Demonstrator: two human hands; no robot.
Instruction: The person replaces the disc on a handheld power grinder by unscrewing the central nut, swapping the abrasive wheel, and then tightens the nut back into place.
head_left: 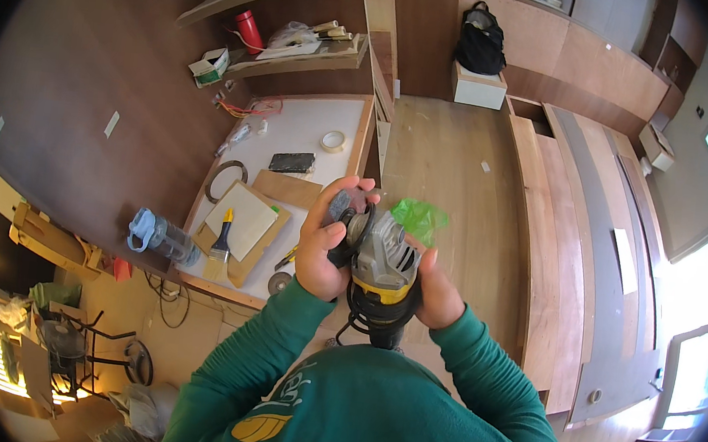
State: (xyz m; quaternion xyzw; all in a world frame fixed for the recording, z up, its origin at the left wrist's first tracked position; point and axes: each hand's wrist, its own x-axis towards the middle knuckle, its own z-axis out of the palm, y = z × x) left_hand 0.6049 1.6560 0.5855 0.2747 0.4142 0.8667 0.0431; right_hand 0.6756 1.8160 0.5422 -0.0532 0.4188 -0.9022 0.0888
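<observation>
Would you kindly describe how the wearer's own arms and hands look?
The left hand and right hand are both bare, without gloves. Long, plain green sleeves reach the wrists, matching a green shirt with white lettering and a yellow emblem on it.

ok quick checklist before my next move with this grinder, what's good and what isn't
1. Both hands on the angle grinder: ok, left hand at the working end, right hand against the body.
2. Fingers clear of the working end: not ok, the left hand is around it.
3. Gloves on: not ok, both hands are bare.
4. Power disconnected: cannot tell, no plug for it can be made out.
5. Floor beyond the grinder clear: not ok, a green plastic bag lies there.
6. Sleeves away from the working end: ok, the cuffs stop at the wrists.
</observation>
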